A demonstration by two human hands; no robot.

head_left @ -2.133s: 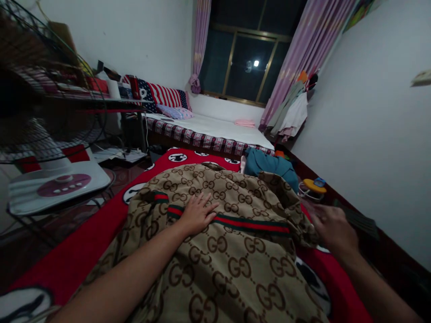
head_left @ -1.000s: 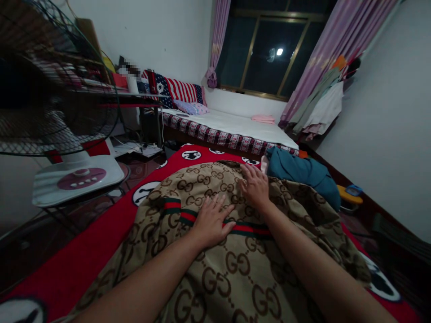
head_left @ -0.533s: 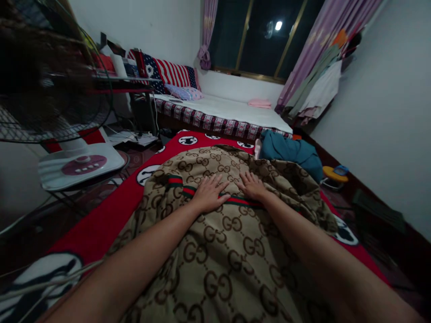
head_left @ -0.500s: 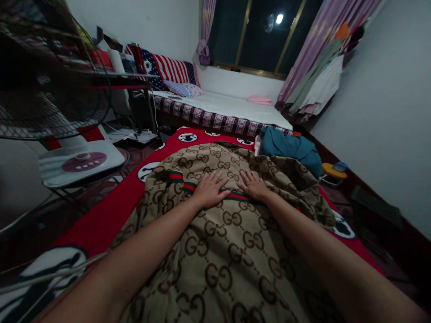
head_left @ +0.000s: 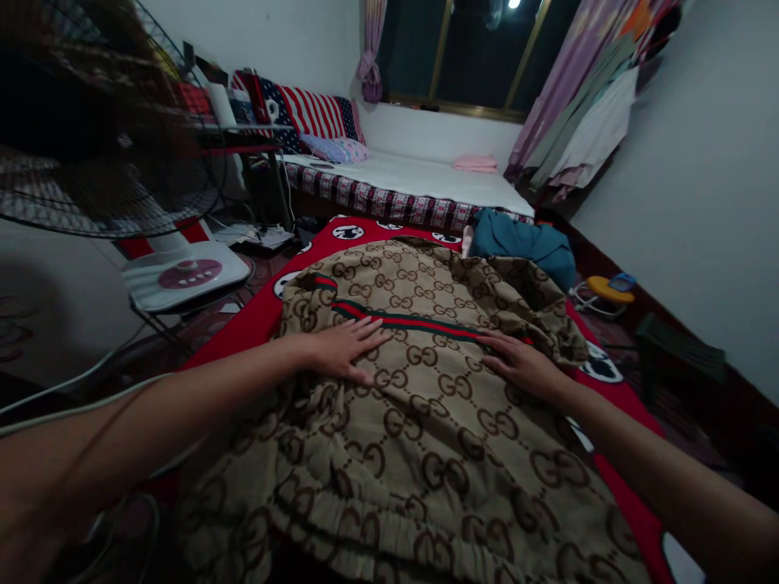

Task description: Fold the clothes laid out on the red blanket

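Note:
A tan jacket (head_left: 419, 389) with a brown letter pattern lies spread before me, crossed by a green and red stripe (head_left: 419, 324). Its gathered, elastic-looking hem is nearest to me. My left hand (head_left: 346, 349) rests flat on the left part of the jacket, fingers stretched towards the stripe. On the right part, just below the stripe's right end, my right hand (head_left: 517, 361) lies with its fingers extended. Neither hand grips the fabric. Under the jacket is a red cloth (head_left: 243, 324) with white round patches.
A fan (head_left: 109, 146) stands close on the left, its base (head_left: 188, 276) on a low support. Teal fabric (head_left: 523, 243) is bunched beyond the jacket. Farther back is a bed (head_left: 414, 174); a yellow stool (head_left: 608, 289) stands at right.
My hands have moved apart, the left one to the left and the right one to the right, both nearer to me. The jacket's hem has come into view.

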